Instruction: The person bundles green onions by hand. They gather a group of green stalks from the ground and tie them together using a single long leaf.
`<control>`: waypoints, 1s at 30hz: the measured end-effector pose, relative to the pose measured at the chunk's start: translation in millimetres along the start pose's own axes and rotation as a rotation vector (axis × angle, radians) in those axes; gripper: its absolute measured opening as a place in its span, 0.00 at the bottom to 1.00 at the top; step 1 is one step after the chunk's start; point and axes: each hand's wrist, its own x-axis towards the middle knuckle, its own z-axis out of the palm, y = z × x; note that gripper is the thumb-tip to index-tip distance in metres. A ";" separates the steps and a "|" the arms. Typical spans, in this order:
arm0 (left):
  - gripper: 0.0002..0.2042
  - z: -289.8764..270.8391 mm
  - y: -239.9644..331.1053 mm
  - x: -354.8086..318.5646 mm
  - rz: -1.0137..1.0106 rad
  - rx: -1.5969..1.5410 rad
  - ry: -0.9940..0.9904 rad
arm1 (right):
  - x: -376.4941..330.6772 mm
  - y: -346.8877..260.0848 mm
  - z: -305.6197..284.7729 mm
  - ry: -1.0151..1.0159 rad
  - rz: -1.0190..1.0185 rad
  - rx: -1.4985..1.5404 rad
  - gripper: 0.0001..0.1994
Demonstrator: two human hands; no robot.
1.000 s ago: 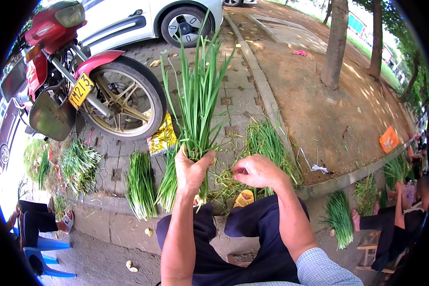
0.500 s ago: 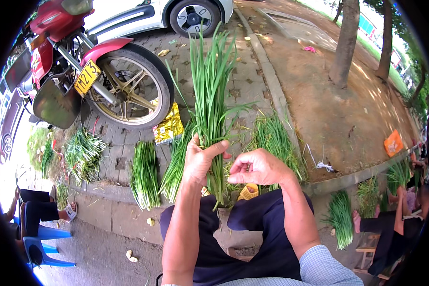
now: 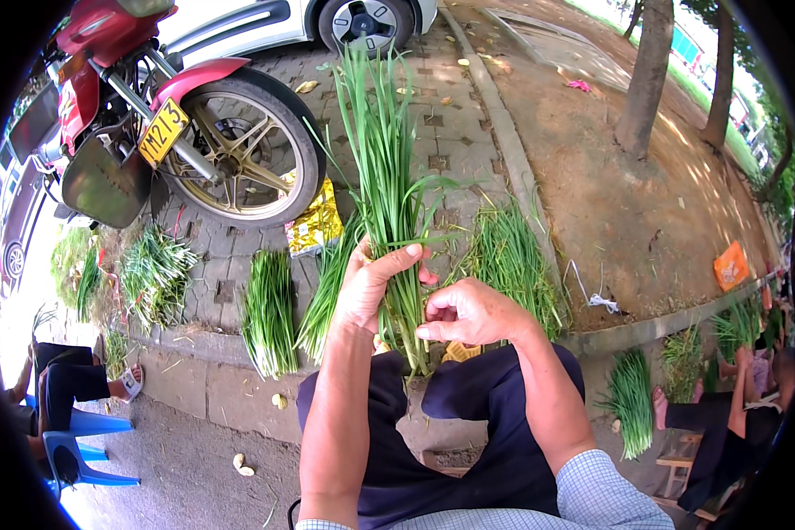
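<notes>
Place: outdoor roadside pavement.
Evidence beyond the grip: parked red motorcycle (image 3: 168, 132), white car (image 3: 327, 18), brick paving (image 3: 450, 132), tree trunks (image 3: 645, 79), kerb (image 3: 654, 327).

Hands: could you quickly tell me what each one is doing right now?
Left hand: closed around the green chive bunch.
Right hand: fingers curled, pinching at the bunch's lower stems.

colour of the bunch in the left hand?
Green chive bunch, paler toward the stems; head view.

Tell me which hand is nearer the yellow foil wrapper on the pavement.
Left. The left hand grips the chive bunch just right of and below the wrapper; the right hand sits farther right, past the bunch.
</notes>
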 end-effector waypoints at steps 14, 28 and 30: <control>0.08 -3.7 -0.1 2.1 -0.027 0.015 -0.038 | -7.1 -10.0 -10.7 0.018 0.045 0.100 0.12; 0.05 -0.7 -5.9 6.2 0.024 0.132 0.093 | -2.3 5.9 -1.5 0.421 -0.105 0.190 0.09; 0.05 -1.0 -5.2 5.8 0.016 0.136 0.120 | -4.4 0.4 -3.5 0.411 -0.117 0.376 0.09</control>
